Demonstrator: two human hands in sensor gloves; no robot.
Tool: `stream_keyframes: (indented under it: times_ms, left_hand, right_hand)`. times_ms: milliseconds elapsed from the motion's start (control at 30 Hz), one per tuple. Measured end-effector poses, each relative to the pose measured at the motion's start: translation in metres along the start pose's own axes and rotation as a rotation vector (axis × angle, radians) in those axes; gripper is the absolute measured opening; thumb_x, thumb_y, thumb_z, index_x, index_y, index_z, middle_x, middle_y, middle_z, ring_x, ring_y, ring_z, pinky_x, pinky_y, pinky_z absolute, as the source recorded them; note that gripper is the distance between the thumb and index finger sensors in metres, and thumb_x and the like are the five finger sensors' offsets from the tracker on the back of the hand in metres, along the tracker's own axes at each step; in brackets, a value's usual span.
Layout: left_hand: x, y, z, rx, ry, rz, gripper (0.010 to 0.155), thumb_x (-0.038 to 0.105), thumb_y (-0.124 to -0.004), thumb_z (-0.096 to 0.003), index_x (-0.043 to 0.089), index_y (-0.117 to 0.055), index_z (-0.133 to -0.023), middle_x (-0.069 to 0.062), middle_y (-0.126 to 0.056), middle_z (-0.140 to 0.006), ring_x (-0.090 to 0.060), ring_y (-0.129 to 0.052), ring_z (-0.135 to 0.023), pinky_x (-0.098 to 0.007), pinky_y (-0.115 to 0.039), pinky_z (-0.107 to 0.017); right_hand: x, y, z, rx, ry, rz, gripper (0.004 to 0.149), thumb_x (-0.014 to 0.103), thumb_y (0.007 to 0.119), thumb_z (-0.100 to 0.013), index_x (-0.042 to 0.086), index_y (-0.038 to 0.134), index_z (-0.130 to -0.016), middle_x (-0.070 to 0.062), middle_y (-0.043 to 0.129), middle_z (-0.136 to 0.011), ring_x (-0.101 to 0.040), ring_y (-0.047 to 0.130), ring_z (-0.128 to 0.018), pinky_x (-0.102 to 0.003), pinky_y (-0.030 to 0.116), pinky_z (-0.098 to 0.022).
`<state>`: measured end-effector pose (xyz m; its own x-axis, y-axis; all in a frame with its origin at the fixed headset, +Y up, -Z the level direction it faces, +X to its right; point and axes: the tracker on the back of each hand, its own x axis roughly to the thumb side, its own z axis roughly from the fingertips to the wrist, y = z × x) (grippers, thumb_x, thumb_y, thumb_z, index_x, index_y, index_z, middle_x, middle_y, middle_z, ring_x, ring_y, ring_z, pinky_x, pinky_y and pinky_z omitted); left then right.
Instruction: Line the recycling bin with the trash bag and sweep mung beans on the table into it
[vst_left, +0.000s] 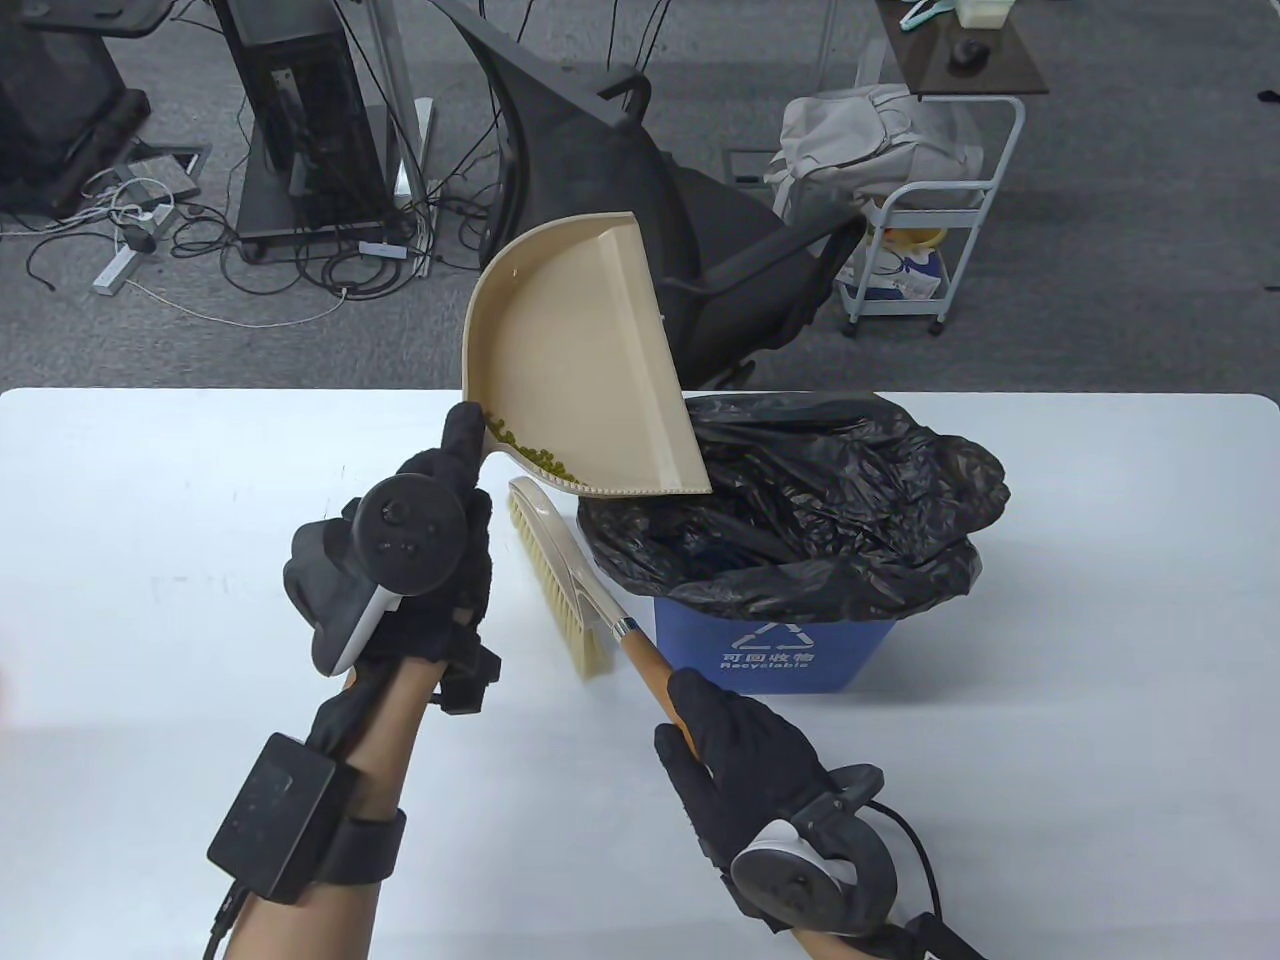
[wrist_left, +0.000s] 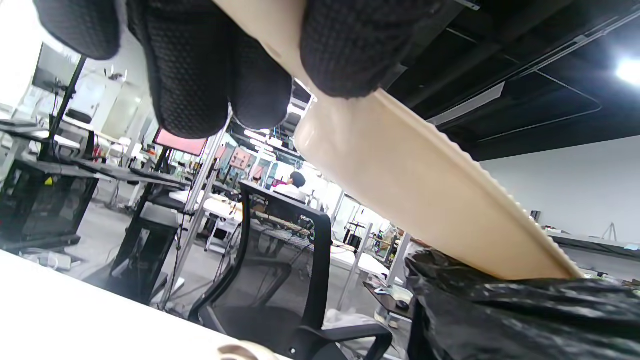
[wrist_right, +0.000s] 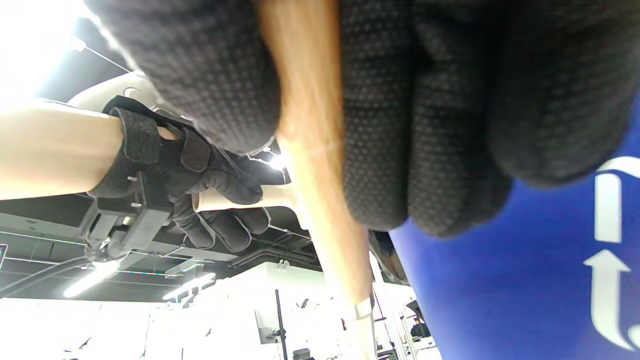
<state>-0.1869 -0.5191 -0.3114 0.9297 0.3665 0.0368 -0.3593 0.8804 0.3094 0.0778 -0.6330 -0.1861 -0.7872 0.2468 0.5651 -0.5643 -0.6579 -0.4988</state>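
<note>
A blue recycling bin (vst_left: 775, 655) lined with a black trash bag (vst_left: 800, 500) stands on the white table (vst_left: 150, 520), right of centre. My left hand (vst_left: 425, 560) grips the handle of a beige dustpan (vst_left: 575, 340), tilted up over the bin's left rim. Green mung beans (vst_left: 535, 455) lie in the pan's lower corner. My right hand (vst_left: 750, 760) grips the wooden handle of a brush (vst_left: 560, 575), whose bristles rest on the table left of the bin. In the left wrist view my fingers (wrist_left: 210, 75) wrap the dustpan (wrist_left: 425, 190) above the bag (wrist_left: 525, 320). The right wrist view shows my fingers (wrist_right: 425, 125) around the brush handle (wrist_right: 320, 150) beside the bin (wrist_right: 525, 280).
A black office chair (vst_left: 620, 200) stands behind the table's far edge, close to the bin. A white cart (vst_left: 930, 250) with a backpack is further right on the floor. Cables and stands lie at the back left.
</note>
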Motion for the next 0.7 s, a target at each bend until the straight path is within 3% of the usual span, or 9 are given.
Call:
stream_keyframes:
  times_ms: [700]
  left_hand:
    - [0.016, 0.002, 0.009, 0.136, -0.058, -0.156, 0.067, 0.021, -0.083, -0.0519, 0.026, -0.057, -0.113, -0.022, -0.086, -0.102, -0.057, -0.091, -0.084, -0.082, -0.059, -0.065]
  right_hand:
    - [0.001, 0.003, 0.002, 0.012, 0.009, -0.028, 0.053, 0.034, 0.088, -0.046, 0.0, 0.089, -0.086, -0.026, 0.106, -0.059, -0.043, 0.11, -0.045, -0.052, 0.093, -0.031]
